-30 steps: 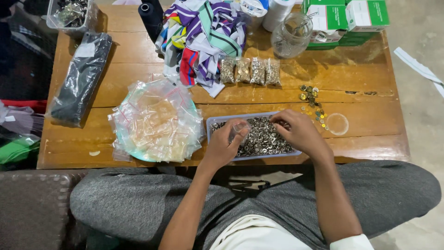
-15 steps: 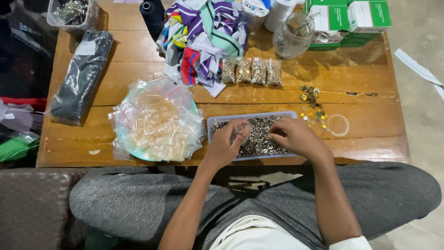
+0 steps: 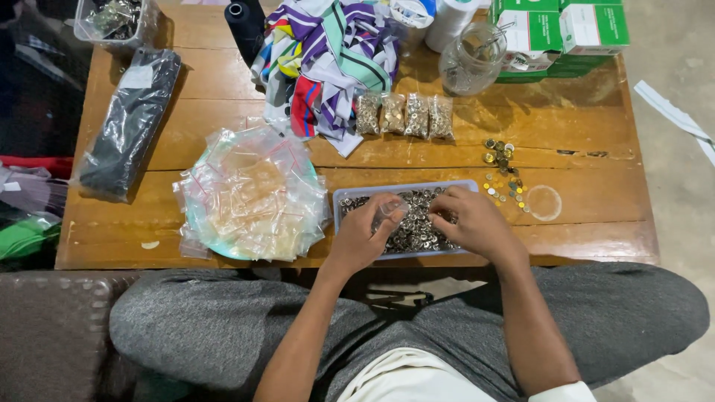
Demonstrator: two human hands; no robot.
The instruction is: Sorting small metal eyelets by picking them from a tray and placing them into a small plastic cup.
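**Both hands in the tray of metal rings**

Heap of small clear bags (image 3: 249, 197) left. Left hand (image 3: 365, 234) pinches a small clear bag (image 3: 389, 211) over the grey tray (image 3: 408, 190) of metal rings (image 3: 414, 227) at the counter (image 3: 588, 216) near edge. Right hand (image 3: 477, 223) curled among the rings; its grip is hidden. Loose gold pieces (image 3: 503, 175) right, bare wood beyond.

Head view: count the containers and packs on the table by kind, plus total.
Filled small bags, in a row: 4
Grey tray of metal bits, under left hand and right hand: 1
Clear tub, far left corner: 1
Glass jar: 1
Green-and-white boxes: 2
Long dark pack: 1
Total: 10
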